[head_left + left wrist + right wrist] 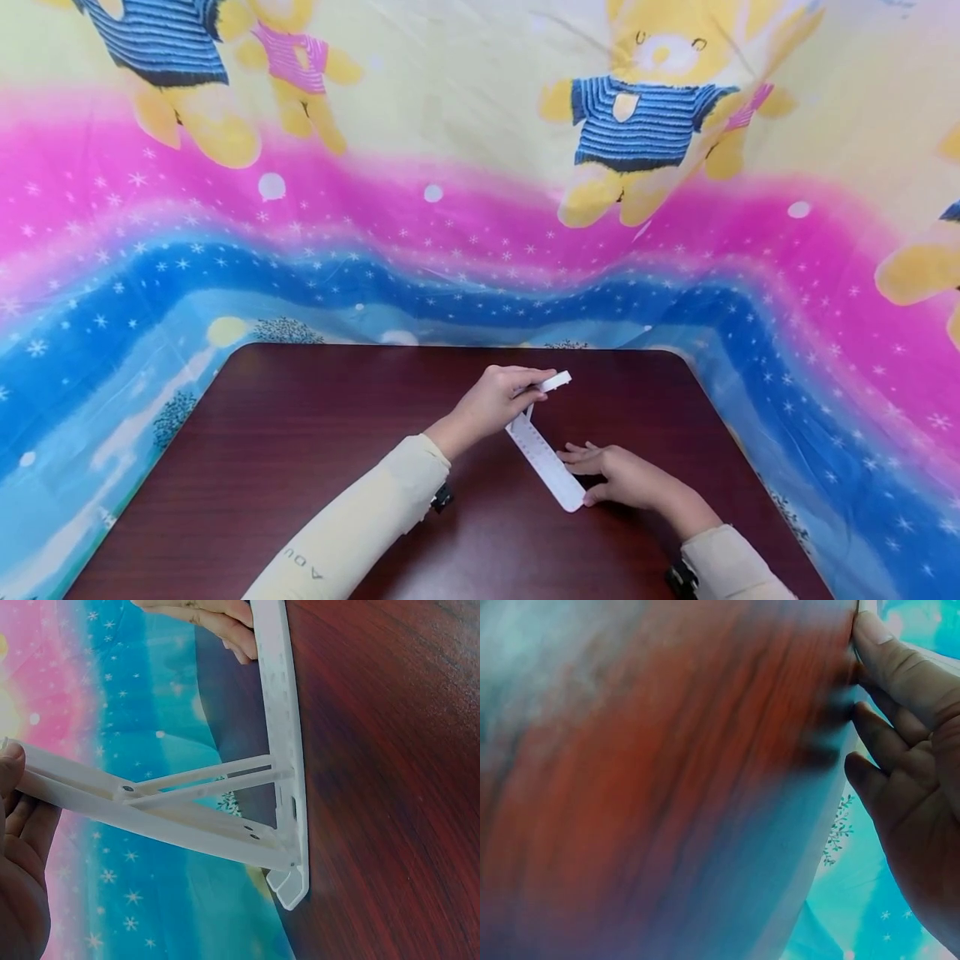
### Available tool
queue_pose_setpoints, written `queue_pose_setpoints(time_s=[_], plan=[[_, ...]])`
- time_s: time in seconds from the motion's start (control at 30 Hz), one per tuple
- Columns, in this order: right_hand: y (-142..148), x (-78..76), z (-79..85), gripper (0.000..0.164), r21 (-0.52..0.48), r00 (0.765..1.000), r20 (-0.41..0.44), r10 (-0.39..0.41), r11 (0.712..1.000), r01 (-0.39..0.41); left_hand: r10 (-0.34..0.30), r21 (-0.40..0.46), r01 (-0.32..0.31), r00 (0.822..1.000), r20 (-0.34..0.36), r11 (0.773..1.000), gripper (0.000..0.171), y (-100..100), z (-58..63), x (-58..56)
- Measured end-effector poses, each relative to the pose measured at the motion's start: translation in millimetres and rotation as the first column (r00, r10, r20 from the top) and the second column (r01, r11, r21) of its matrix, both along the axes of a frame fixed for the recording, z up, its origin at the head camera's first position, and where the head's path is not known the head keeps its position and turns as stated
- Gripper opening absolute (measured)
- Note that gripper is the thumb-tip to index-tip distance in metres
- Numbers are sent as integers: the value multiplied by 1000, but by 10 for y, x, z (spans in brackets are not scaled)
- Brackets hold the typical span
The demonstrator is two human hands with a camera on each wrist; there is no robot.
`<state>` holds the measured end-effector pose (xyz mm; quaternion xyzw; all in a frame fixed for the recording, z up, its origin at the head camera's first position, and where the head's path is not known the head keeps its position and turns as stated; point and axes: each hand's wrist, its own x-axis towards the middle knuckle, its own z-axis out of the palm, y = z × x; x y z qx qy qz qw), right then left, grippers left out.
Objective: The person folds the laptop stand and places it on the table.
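A white folding stand (553, 473), its long base bar lying slantwise on the table, is opened into a wedge. My left hand (491, 402) pinches the free end of its raised arm (180, 825) between thumb and fingers. Two thin struts (202, 786) link that arm to the base bar (274, 690), which has a row of notches. Beside the base's near end is my right hand (630, 482), fingers stretched out and fingertips right at the bar's edge. In the right wrist view the thumb (904, 664) reaches the bar's edge and the other fingertips are low over the table.
The dark red-brown wooden table (300, 433) has rounded far corners. A cartoon-bear cloth (450, 250) hangs behind it and along its sides. Dark wrist devices show at both pale sleeves (360, 517).
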<state>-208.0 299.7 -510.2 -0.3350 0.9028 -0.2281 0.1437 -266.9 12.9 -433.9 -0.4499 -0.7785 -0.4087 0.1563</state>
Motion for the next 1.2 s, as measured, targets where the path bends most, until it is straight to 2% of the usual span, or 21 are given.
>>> queue_pose_setpoints(time_s=[0.27,0.5,0.73,0.83,1.0,1.2], plan=[[-15,-61,-9,64,-15,1000,28,3,1000,-3,-1,53,-3,997,78,999,38,6,-34,-37],[-26,-129,-57,64,-52,998,61,2,999,1,-8,91,-7,985,171,996,38,-10,-62,-73],[-71,-113,-57,66,-73,999,44,20,997,-16,-14,59,3,982,189,998,36,-56,2,-80],[-125,-114,-52,67,-65,999,38,17,998,-14,-8,43,-2,974,224,999,36,-80,27,-94],[-214,-123,-49,68,-38,999,36,-5,999,7,10,37,-20,965,264,999,36,-109,-5,-132],[-267,-129,-61,69,-26,1000,21,-18,999,18,7,72,-31,950,312,997,36,-133,-60,-162]])
